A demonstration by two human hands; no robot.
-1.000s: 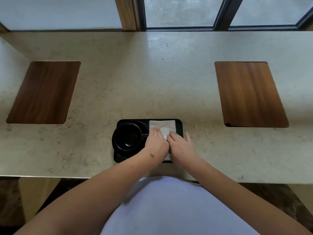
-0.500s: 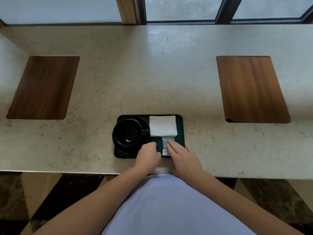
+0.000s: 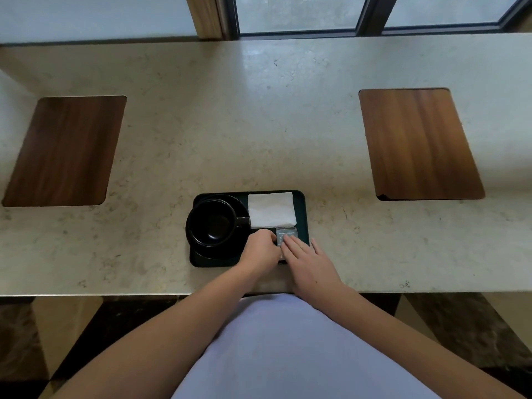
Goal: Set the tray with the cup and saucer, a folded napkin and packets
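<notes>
Both hands settle the packets at the tray's near right corner.

The left hand [image 3: 260, 249] is curled, fingertips at the left edge of the packets [image 3: 286, 235], seemingly pinching them; the right hand [image 3: 306, 259] lies flat with straight fingers pressing on top. The packets are light, thin and likely slick, so they are best nudged by their edges or pinned flat from above. At twelve o'clock from them, touching, lies the folded napkin [image 3: 271, 209], soft and easily rumpled. At nine o'clock the black cup [image 3: 213, 223] sits on its saucer [image 3: 214, 251], rigid and breakable, handle pointing to three o'clock. All rest in the dark tray [image 3: 302, 197] on the stone counter [image 3: 259, 125], between two wooden mats [image 3: 64, 151].
</notes>
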